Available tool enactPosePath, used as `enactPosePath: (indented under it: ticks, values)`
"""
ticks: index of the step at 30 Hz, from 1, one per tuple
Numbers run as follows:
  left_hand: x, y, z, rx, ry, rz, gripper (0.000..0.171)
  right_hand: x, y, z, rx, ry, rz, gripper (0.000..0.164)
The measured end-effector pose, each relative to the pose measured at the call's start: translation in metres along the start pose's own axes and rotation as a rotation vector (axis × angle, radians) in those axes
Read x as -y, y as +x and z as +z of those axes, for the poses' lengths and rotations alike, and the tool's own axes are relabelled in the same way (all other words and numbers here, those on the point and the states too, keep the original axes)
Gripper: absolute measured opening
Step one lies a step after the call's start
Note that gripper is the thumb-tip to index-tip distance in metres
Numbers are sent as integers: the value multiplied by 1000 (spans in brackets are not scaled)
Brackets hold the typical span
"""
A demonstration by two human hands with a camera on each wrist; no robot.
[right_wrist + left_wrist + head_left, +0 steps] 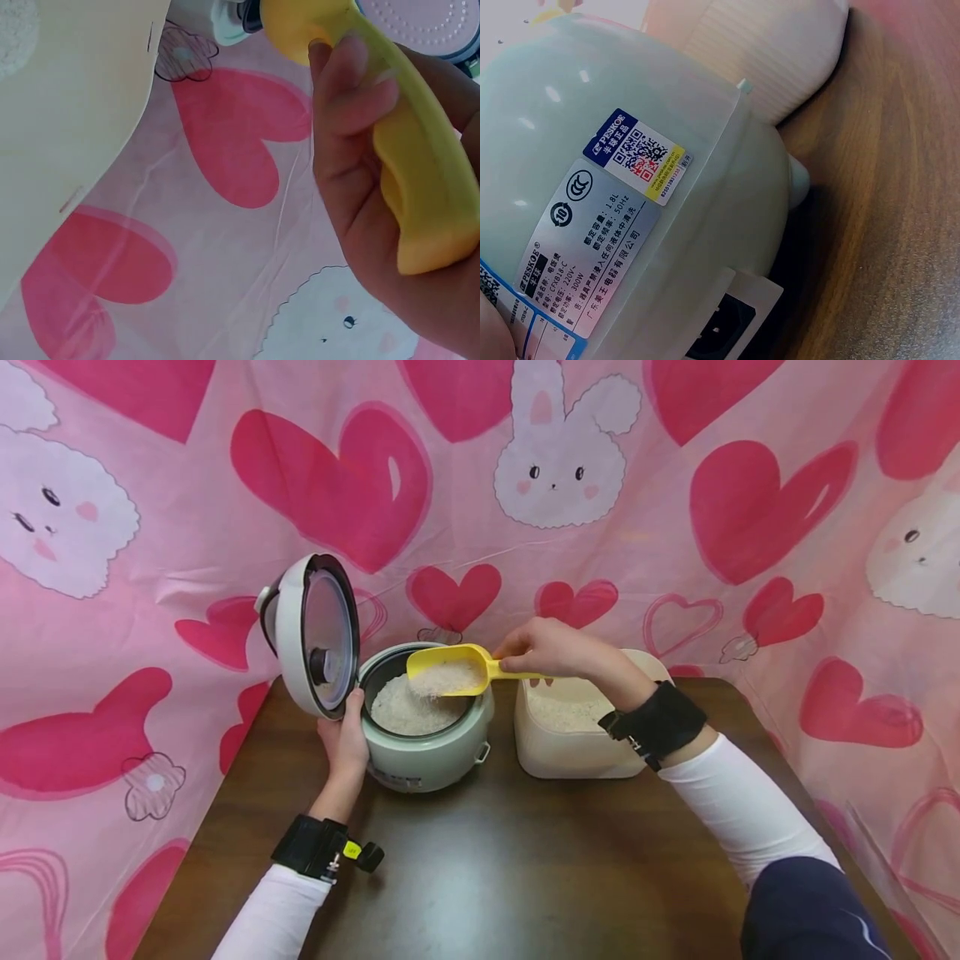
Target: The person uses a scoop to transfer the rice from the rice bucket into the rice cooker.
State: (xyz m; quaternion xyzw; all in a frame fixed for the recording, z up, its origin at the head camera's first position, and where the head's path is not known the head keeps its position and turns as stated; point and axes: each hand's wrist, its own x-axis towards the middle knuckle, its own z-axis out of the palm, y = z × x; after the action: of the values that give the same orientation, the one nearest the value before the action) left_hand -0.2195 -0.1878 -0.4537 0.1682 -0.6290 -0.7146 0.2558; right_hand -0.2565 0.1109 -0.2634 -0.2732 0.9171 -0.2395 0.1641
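In the head view my right hand grips the handle of a yellow scoop loaded with white rice. The scoop is tilted over the open rice cooker, and grains hang at its lip. More rice lies in the cooker's dark inner pot. My left hand holds the cooker's left side below the raised lid. Its thumb lies at the rim; the other fingers are mostly hidden. The right wrist view shows fingers curled round the scoop's handle.
A cream bin of rice stands right of the cooker, under my right forearm. Both sit on a brown wooden table. Behind hangs a pink cloth with hearts and rabbits. A power socket shows low on the cooker's body.
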Motion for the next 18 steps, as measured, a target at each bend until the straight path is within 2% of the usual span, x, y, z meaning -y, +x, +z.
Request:
enactPosePath:
  ticks: [11,18]
  values:
    - [2,0,0,2,-14,9,54,9,13,19,-194,-157,-41,31]
    - [1,0,1,-7,-13,16,52,8,19,27,-252,-160,-45,27]
